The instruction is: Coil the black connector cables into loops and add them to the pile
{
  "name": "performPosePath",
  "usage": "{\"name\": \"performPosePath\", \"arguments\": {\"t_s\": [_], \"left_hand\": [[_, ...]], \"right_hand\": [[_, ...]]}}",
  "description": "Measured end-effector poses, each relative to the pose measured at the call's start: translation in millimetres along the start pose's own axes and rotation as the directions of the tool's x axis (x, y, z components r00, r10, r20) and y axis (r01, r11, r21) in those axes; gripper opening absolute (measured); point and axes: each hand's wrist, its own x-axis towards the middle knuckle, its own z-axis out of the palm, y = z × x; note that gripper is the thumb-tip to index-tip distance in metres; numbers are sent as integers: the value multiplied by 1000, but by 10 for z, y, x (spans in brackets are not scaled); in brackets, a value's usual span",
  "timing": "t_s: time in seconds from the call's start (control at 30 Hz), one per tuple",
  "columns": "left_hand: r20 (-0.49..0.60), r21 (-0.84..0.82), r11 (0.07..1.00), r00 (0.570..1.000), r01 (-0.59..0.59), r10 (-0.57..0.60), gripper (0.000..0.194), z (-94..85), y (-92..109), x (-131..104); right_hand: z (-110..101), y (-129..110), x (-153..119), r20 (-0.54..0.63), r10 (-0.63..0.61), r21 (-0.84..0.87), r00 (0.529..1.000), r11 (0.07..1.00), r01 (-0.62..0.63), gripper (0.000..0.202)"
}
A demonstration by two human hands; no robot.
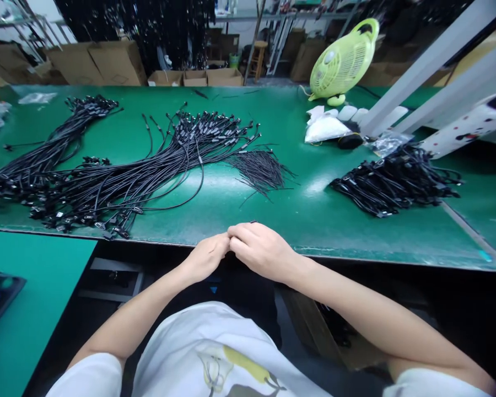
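By table edge point(355, 257), curled hands point(209, 257) point(262, 249) touch, grip unclear; cable bundle point(149, 172) slants lengthwise, near-left to far-right.

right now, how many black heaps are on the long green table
4: left bundle and middle bundle, near ends meeting; thin strands by the middle bundle's right end; short cables farther right. Others may be hidden.

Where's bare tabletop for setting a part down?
The green tabletop looks bare between the thin black strips and the short bundled cables, and behind the strips, left of the white bag. Its left side is crowded with long cables.
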Motion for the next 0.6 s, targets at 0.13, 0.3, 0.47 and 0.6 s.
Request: {"name": "performPosePath", "arguments": {"t_s": [0.13,0.3,0.47,0.6], "left_hand": [[49,-241,965,994,103,-94,33,31,3,-8],[80,-442,859,965,260,-251,29,64,-108,21],[150,-433,834,939,343,-308,30,81,-98,17],[156,-411,834,929,370,-335,19,93,-17,-8]], "right_hand": [[-77,-69,19,6,-35,-45,999,998,36,26],[-125,-150,33,146,-184,-183,972,961,209,21],[-189,-216,51,289,-296,-309,911,872,381,29],[-203,-209,124,415,-376,-379,828,756,534,33]]}}
